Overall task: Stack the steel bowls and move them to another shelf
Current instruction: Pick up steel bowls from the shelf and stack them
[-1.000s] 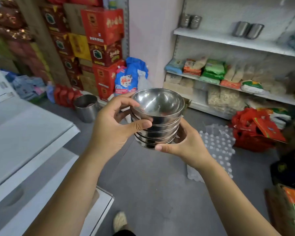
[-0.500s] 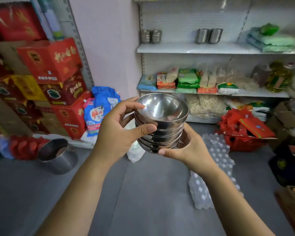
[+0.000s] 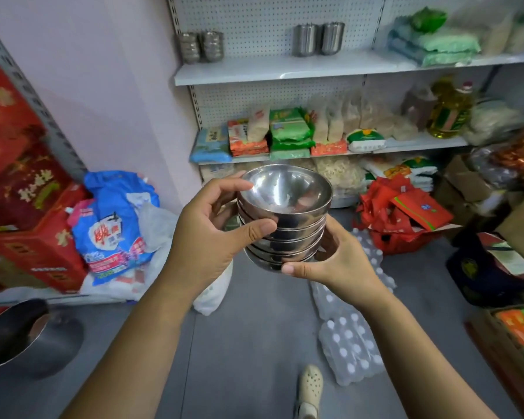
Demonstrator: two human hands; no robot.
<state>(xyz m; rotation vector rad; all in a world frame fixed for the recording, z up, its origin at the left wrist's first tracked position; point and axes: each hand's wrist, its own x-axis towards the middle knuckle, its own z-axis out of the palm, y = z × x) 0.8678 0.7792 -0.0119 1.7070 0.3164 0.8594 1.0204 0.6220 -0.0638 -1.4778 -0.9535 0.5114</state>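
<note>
Head view: a stack of steel bowls, nested one inside another with the top bowl's inside facing up, is held in mid-air at frame centre, above the grey floor and in front of a white shelving unit. The left hand grasps the stack from its left side, thumb laid across the front of the upper bowls and fingers curled to the top rim. The right hand cups the lowest bowl from below and to the right, thumb lying along its front edge. The upper shelf carries two steel cups and, further left, two short steel stacks; their kind cannot be told. The shelf below holds food packets and an oil bottle. On the floor: a steel pot lower left, a blue bag beside red cartons, and shrink-wrapped bottles to the right. A pale shoe shows at bottom centre.
</note>
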